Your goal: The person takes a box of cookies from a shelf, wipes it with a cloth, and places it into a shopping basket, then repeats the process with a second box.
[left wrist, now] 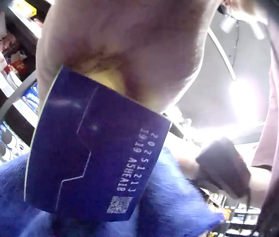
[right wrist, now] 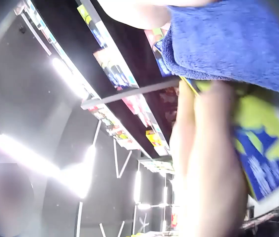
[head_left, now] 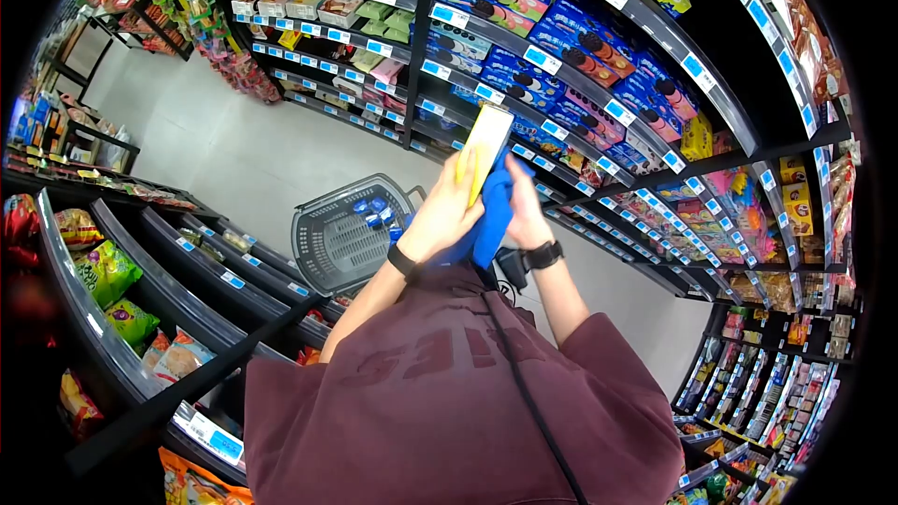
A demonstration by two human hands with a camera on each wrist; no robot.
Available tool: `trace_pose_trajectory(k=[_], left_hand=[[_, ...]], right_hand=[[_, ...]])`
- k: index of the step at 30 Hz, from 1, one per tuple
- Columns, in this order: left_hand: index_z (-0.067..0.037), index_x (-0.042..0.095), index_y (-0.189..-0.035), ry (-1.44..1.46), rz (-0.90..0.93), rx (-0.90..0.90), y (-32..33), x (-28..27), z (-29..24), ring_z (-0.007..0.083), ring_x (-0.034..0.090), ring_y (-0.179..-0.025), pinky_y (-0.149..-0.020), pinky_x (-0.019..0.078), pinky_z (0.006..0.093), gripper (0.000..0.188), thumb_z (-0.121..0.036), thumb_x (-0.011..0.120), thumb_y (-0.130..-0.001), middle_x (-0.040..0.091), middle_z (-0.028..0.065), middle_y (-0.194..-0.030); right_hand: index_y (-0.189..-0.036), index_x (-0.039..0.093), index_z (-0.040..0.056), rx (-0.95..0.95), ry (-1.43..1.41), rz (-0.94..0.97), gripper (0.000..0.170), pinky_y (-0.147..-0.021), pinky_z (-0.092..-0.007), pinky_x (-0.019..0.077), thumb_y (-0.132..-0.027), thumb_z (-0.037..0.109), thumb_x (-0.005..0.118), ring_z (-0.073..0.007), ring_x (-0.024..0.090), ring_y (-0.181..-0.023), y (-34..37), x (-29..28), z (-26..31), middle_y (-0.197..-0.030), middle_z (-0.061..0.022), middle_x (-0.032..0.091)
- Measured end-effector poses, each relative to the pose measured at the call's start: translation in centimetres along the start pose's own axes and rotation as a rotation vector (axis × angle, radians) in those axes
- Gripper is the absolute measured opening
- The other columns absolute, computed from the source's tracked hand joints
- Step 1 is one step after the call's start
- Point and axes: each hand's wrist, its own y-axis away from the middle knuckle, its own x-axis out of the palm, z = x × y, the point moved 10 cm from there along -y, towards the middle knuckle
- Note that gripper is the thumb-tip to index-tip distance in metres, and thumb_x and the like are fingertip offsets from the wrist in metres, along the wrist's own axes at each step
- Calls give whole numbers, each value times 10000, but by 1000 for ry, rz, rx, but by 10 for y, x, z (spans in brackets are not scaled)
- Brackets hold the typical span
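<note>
A slim yellow box (head_left: 488,142) is held up by the left hand (head_left: 449,210), whose fingers wrap round it. Its dark blue end (left wrist: 95,148) with printed digits fills the middle of the left wrist view, and its yellow-green and blue face (right wrist: 265,143) shows in the right wrist view. The right hand (head_left: 526,206) holds a blue cloth (head_left: 494,220) against the box's side; the cloth (right wrist: 233,44) drapes over part of the box and hides some of the fingers.
A grey basket (head_left: 313,257) with several blue packets (head_left: 376,212) stands on the floor beyond the left forearm. Shelves of blue cookie boxes (head_left: 585,42) rise ahead and to the right. Shelves with snack bags (head_left: 108,271) curve along the left. Grey floor (head_left: 187,122) runs between them.
</note>
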Motion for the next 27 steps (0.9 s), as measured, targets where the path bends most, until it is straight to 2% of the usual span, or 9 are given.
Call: trace_pose_trajectory(k=[3, 5, 9, 12, 14, 18, 19, 22, 27], left_hand=[[51, 186, -1498, -2, 57, 17, 5, 12, -17, 487, 469, -1245, -1024, 451, 447, 783, -144, 599, -862, 295, 315, -1440], [44, 195, -1498, 19, -9, 73, 3, 6, -24, 488, 473, -1240, -1022, 454, 445, 767, -131, 599, -871, 294, 313, -1441], [27, 167, -1526, 169, -144, 45, -3, -5, -15, 446, 438, -1289, -1061, 407, 414, 772, -116, 599, -902, 323, 285, -1433], [29, 163, -1536, 218, -309, 11, -6, -21, 6, 367, 423, -1312, -1075, 367, 380, 750, -123, 575, -928, 364, 249, -1421], [28, 151, -1536, 337, -318, -52, -7, -28, 20, 391, 403, -1326, -1085, 357, 399, 742, -115, 560, -934, 349, 255, -1421], [30, 212, -1527, 522, -316, -157, -7, -24, 48, 332, 410, -1335, -1101, 334, 370, 649, -186, 491, -982, 357, 217, -1444], [28, 222, -1526, 458, -331, -149, -8, -25, 48, 331, 418, -1329, -1101, 335, 370, 638, -191, 485, -987, 371, 216, -1437], [22, 247, -1522, 345, -351, -176, -8, -28, 51, 330, 433, -1322, -1103, 334, 370, 610, -200, 466, -998, 404, 218, -1429], [-3, 268, -1523, 605, -345, -275, -6, -21, 71, 331, 386, -1389, -1123, 314, 370, 587, -254, 444, -1022, 340, 237, -1528]], right_hand=[[-1168, 631, 49, -66, 2, 25, 422, -869, -352, 549, -1020, 415, 483, -206, 680, -954, 1, 19, 56, -1080, -84, 702], [-1202, 615, 43, -96, 12, 50, 420, -891, -344, 544, -1021, 400, 488, -210, 680, -1000, 9, 36, 73, -1127, -90, 695], [-1225, 595, 42, -169, 76, 54, 432, -867, -286, 531, -1011, 410, 523, -168, 667, -979, -3, 21, 52, -1132, -73, 683], [-1358, 510, 78, -257, 336, -18, 500, -1020, -309, 415, -1006, 432, 534, -147, 525, -1187, 27, 33, 21, -1325, -33, 562], [-1371, 503, 78, -271, 342, -67, 484, -1000, -323, 465, -1013, 402, 529, -153, 561, -1195, 37, 33, 8, -1346, -53, 573], [-1427, 448, 73, -291, 284, 18, 525, -1031, -338, 450, -1026, 407, 497, -178, 543, -1230, 37, 31, -4, -1384, -69, 542], [-1432, 433, 53, -307, 268, 29, 539, -1040, -352, 448, -1034, 414, 471, -193, 540, -1239, 36, 29, -5, -1399, -79, 528], [-1439, 411, 31, -352, 203, 45, 597, -1095, -333, 337, -1019, 448, 496, -177, 432, -1304, 37, 25, -1, -1444, -65, 461], [-1447, 387, 6, -517, 247, 68, 529, -1093, -325, 345, -1058, 360, 439, -185, 433, -1299, 51, 34, 5, -1435, -84, 452]])
